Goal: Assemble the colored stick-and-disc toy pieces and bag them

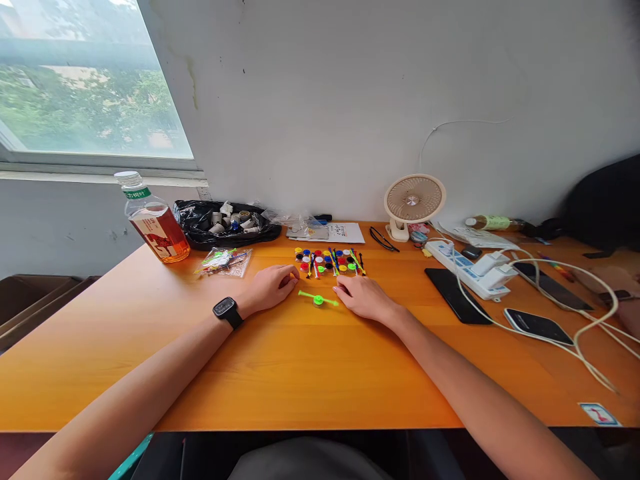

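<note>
My left hand [271,287] rests on the table with its fingers curled in, and a black watch [227,311] is on that wrist. Opposite it, my right hand [367,297] lies with fingers folded; nothing shows in either hand. Between the hands is a bright green plastic piece [319,300], a thin bar with a round hub in its middle. Just beyond my fingertips sit rows of small round plastic pieces [321,269] in several colours. Coloured thin plastic sticks [334,260] lie across them.
A clear bag [225,262] of coloured parts and a tea bottle [159,227] stand left, near a black bag [200,223]. A fan [415,199] is at the back. Right are a power strip [457,267], cables, phones [537,327] and another person's arm [613,293].
</note>
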Demonstrator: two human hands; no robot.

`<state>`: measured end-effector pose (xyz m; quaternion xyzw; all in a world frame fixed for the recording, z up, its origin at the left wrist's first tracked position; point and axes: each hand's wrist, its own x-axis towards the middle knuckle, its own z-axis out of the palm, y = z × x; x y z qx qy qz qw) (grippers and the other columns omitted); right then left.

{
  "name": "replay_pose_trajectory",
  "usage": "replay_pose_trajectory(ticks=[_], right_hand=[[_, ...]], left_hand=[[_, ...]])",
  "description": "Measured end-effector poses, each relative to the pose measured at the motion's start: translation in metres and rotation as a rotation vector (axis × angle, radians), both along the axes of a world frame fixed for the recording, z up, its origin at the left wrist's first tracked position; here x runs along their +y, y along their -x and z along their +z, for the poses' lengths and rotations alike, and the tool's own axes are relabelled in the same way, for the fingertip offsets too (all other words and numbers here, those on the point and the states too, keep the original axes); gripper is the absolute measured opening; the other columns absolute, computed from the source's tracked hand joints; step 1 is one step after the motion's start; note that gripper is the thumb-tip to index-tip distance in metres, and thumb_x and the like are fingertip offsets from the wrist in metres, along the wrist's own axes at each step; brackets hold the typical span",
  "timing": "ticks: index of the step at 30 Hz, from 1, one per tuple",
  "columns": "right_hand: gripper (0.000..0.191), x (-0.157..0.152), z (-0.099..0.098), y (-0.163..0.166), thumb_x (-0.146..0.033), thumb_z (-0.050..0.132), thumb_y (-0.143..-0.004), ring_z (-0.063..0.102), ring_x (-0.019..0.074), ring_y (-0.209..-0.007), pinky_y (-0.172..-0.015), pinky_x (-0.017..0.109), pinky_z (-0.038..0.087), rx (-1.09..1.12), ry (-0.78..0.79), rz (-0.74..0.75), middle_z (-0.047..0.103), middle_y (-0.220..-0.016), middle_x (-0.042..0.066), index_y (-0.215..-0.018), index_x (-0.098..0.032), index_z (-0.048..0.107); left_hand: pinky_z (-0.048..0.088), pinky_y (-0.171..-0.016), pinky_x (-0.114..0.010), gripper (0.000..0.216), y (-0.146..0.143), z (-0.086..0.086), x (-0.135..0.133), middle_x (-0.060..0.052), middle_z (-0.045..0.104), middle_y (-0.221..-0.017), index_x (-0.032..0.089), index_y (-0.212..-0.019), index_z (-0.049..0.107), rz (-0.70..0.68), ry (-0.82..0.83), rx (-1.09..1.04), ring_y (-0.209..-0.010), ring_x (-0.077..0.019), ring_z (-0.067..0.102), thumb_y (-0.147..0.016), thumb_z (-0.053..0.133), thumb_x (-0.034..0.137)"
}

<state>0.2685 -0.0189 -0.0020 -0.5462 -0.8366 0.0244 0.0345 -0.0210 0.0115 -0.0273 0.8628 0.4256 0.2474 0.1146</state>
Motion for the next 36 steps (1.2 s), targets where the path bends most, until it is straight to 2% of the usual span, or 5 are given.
replay_pose_trajectory(ticks=[36], right_hand=[[0.026, -0.0016, 0.0023, 0.0018, -0.036, 0.047, -0.111, 0.069, 0.0205, -0.079, -0.063, 0.031, 0.024, -0.034, 0.006, -0.012, 0.078, -0.092, 0.006, -0.097, -0.022, 0.065]], left_hand=[[0.040, -0.064, -0.028, 0.016, 0.0008, -0.0016, 0.0012, -0.001, 0.069, -0.082, 0.025, -0.105, 0.067, -0.004, -0.006, -0.006, -0.072, -0.0189, 0.061, -0.100, 0.053, 0.030]])
